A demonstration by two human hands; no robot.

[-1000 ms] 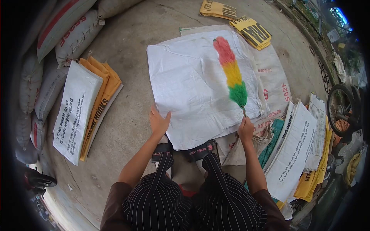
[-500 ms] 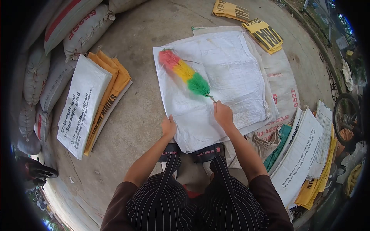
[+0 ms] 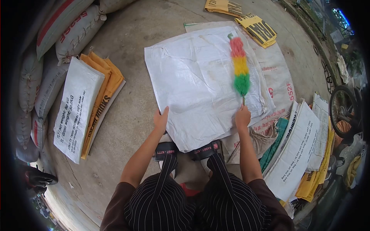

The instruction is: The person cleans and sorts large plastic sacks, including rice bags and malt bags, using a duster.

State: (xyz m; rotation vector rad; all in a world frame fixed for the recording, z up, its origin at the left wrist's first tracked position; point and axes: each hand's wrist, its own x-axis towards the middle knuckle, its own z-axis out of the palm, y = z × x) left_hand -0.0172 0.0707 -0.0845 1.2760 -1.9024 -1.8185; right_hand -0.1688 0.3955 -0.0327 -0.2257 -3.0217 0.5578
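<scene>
Gripping duster handle, right hand (image 3: 243,117) fingers clamped; feather duster (image 3: 240,65) lies on white woven sack (image 3: 192,84), long axis pointing 12 o'clock. Left hand (image 3: 160,120) fingers together, pressing sack's 7 o'clock edge.

Filled grey woven sacks with red lettering (image 3: 58,30) stacked along the left edge. Beside them, on the bare concrete floor (image 3: 127,127) — a flat pile of white printed and orange empty bags (image 3: 86,106). Folded yellow bags with black print (image 3: 258,30) at top. Right side — overlapping white printed bags (image 3: 295,150), then a bicycle wheel (image 3: 343,115).
</scene>
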